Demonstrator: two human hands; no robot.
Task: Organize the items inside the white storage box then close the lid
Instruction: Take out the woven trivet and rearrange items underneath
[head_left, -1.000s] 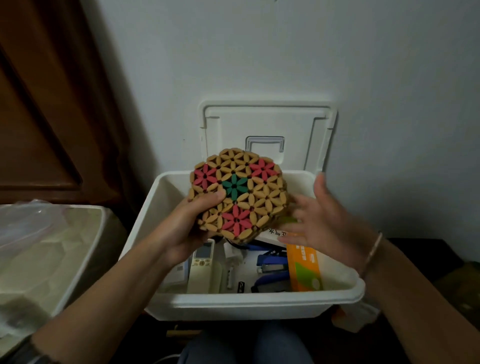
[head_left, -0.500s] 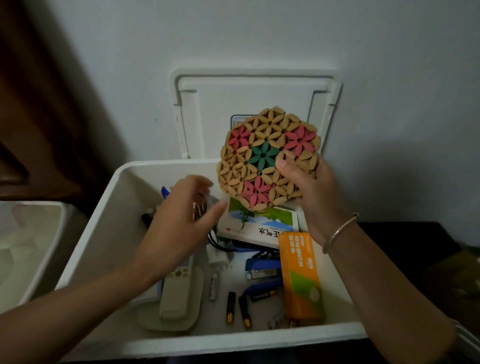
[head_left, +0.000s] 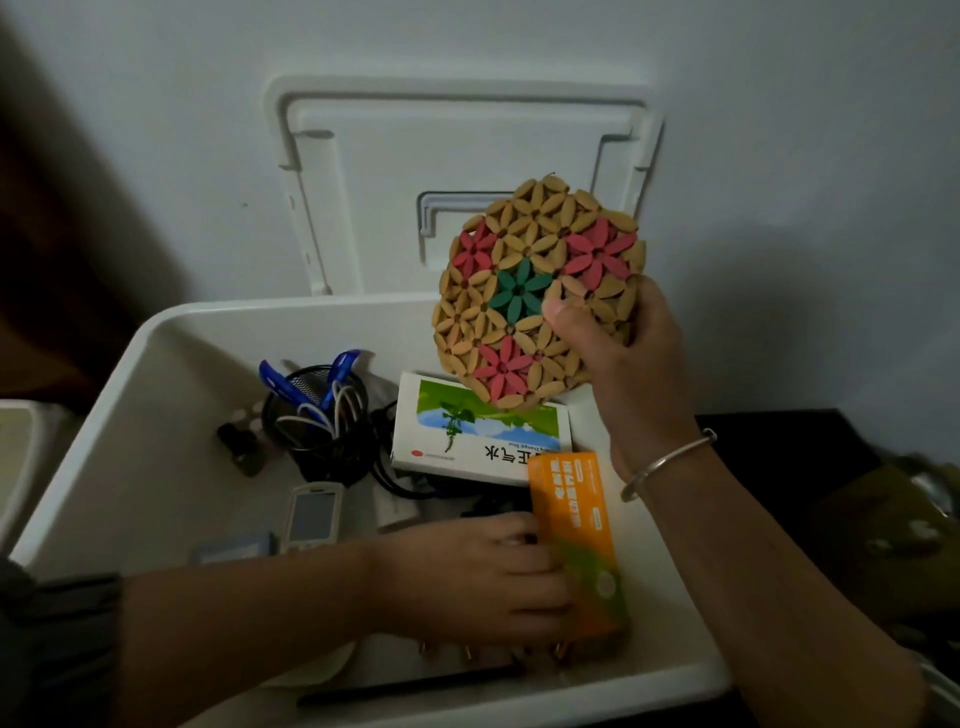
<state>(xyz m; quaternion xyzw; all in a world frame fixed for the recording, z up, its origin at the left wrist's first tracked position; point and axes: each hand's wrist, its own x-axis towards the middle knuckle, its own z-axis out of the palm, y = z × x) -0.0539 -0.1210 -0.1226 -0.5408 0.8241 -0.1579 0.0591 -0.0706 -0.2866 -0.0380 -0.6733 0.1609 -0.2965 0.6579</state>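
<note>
Storage box (head_left: 171, 395) lies open; right hand (head_left: 623, 358) grips the flower mat (head_left: 535, 291) high, likely freeing room while left hand (head_left: 467, 577) curls around the orange carton (head_left: 571, 499) inside.

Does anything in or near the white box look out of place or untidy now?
The flower-pattern trivet is outside the white storage box, gripped upright by the right hand above it. Inside, the orange carton lies askew over a corner of the green-and-white carton, and black cables tangle beside the mesh pen cup.
</note>
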